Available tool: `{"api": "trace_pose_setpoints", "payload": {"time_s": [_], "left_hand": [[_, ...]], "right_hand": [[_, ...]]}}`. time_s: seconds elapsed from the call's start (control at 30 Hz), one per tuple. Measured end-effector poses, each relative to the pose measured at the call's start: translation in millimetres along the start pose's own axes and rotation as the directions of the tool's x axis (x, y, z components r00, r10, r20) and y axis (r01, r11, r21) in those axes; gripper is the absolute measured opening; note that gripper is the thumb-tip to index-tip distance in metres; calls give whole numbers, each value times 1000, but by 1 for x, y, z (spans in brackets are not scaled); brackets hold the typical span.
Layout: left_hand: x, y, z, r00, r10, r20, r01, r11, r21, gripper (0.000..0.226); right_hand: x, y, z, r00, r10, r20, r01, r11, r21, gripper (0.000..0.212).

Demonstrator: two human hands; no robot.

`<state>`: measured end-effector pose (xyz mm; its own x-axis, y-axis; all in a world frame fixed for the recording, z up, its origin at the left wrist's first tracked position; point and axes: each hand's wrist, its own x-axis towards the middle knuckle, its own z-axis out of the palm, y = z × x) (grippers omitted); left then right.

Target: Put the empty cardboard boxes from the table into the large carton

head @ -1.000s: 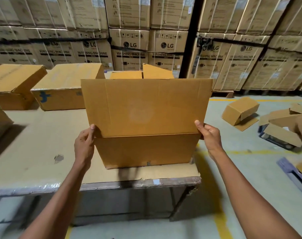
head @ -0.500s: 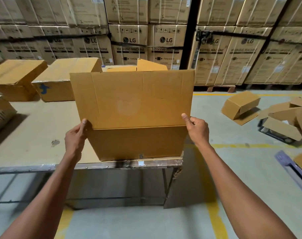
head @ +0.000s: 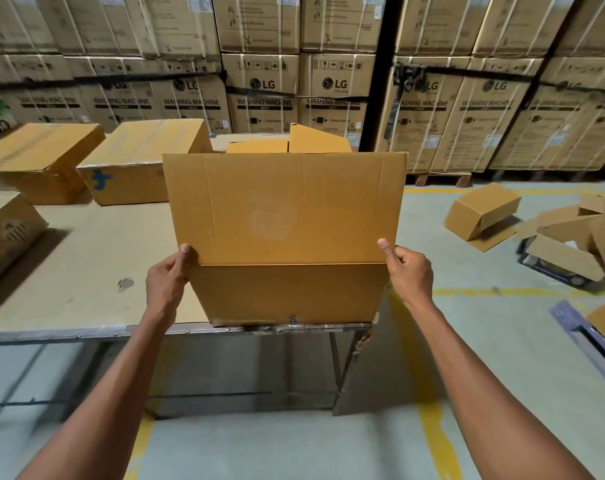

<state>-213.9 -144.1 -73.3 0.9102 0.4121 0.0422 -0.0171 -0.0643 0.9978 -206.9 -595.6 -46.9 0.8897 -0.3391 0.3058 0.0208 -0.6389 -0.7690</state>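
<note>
left hand point(head: 166, 282) and right hand point(head: 410, 273) gripping creased corrugated cardboard box point(head: 287, 237), flap upright, at table point(head: 72, 271) edge

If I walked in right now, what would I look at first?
You'd first see the big open cardboard box right in the middle, at the near edge of the table, its front flap standing up. The left hand and the right hand grip it at either side. Behind, a wall of washing machine cartons is stacked high, and loose boxes lie on the floor to the right.
</note>
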Motion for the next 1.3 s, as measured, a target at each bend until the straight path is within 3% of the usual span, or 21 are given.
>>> {"api": "trace_pose_setpoints", "payload": {"time_s": [0.27,0.5,0.67,1.17,1.3], "left_hand": [[-5,3,-2,999,5,36,-5,1000,1,38],[-8,4,-3,1000,-8,21,8,1000,19,44],[-11,1,-7,1000,-2,25,2,1000,19,64],[-17,9,-6,999,-16,43,14,999,42,55],[-32,24,-10,990,-70,121,82,992,-100,57]], "right_hand": [[-10,-5,-6,1000,24,11,-24,1000,-6,80],[-17,-16,-11,999,45,18,-45,999,0,67],[-20,-22,-12,999,49,13,-49,999,-3,64],[-24,-29,-14,991,124,49,-126,991,45,67],[-25,-31,-27,957,211,200,-270,899,343,77]]}}
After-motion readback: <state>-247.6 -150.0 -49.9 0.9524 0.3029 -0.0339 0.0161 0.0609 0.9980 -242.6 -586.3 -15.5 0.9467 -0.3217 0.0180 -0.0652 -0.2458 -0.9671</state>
